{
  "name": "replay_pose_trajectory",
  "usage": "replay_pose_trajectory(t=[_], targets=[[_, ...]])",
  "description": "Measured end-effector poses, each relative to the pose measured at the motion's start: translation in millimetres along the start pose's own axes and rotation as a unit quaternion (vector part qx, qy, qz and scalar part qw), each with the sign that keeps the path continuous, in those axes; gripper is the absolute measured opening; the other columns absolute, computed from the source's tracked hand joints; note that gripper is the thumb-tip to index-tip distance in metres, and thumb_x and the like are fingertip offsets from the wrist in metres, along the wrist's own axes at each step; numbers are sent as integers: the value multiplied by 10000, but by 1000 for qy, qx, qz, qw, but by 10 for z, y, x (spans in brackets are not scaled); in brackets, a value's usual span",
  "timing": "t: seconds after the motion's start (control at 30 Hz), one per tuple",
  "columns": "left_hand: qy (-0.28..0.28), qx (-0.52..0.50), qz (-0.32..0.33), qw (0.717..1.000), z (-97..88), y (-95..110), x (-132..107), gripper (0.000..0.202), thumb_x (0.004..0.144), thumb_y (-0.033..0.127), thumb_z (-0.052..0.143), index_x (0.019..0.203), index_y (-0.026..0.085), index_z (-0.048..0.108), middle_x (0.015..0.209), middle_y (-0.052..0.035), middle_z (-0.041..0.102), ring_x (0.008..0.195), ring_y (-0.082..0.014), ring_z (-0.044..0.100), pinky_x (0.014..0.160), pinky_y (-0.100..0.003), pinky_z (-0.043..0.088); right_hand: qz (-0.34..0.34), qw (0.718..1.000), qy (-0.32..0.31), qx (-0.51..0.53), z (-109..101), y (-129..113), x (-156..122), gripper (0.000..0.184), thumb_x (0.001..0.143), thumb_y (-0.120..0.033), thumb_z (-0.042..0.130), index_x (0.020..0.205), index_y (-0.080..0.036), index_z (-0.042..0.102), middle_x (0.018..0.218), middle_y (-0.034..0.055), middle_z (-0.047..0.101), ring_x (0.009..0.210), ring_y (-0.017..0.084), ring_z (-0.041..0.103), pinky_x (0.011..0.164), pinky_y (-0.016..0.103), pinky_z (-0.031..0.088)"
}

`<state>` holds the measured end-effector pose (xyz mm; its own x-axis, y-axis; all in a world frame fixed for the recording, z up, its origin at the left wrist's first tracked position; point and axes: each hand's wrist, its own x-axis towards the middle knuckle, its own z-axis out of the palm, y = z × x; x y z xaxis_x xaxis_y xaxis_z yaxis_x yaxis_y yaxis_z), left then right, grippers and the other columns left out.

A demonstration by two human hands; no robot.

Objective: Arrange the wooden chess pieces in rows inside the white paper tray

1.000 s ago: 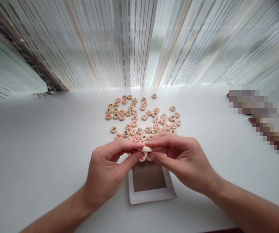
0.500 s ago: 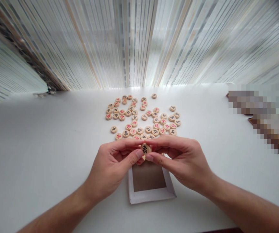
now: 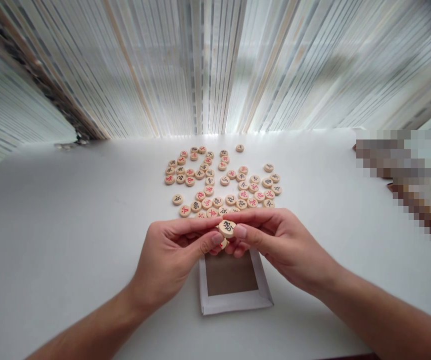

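**Right hand pinching a wooden xiangqi piece over a paper tray**

The left hand is curling narrowly beside a half-hidden second piece, its hold unclear; the right thumb and fingers are gripping the first piece, its black character showing, above the tray's far edge.

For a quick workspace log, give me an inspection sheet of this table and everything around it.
surface: white table, flat, with the items below resting on it
job's things: round wooden game pieces with red or black characters, lying spread out beyond the hands; white-framed brown card lying nearer the person
clutter: pixelated objects at the far right, too blurred to identify
hands: right hand pinches a black-marked piece; left hand is beside it, near a partly hidden second piece
cables: nothing seen
surroundings: striped curtain behind the table
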<state>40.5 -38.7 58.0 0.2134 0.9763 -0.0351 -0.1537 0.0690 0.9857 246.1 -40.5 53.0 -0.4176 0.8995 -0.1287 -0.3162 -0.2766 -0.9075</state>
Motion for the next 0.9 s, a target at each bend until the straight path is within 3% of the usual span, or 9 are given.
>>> replay_pose_trajectory(t=[0.17,0.4,0.7,0.9], targets=[[-9,-8,-1,1000,-3,17,-8,237,775,179,956,994,251,902,811,-21,867,718,-201,841,725,-253,727,2,1000,17,-8,-15,12,-3,340,886,-313,903,1211,-228,849,896,70,846,771,146,768,772,268,661],[0,0,7,1000,4,18,-1,232,780,172,952,991,255,902,916,-31,881,773,-196,848,777,-246,721,-47,998,33,-24,39,12,-14,392,802,-246,958,1181,-273,857,918,44,856,834,188,817,822,314,698],[34,68,83,994,-29,-57,-45,179,825,160,912,985,240,902,868,-37,866,791,-213,837,737,-265,715,-43,995,11,-92,34,-29,-19,303,906,-385,875,1177,-249,866,861,48,829,780,171,768,783,303,684],[29,122,138,983,-44,-39,-29,185,832,91,890,933,246,896,854,-3,840,785,-131,782,723,-166,646,-27,995,-9,-91,32,-38,-16,290,959,-433,814,1144,-217,873,860,59,818,782,168,756,774,291,667]])
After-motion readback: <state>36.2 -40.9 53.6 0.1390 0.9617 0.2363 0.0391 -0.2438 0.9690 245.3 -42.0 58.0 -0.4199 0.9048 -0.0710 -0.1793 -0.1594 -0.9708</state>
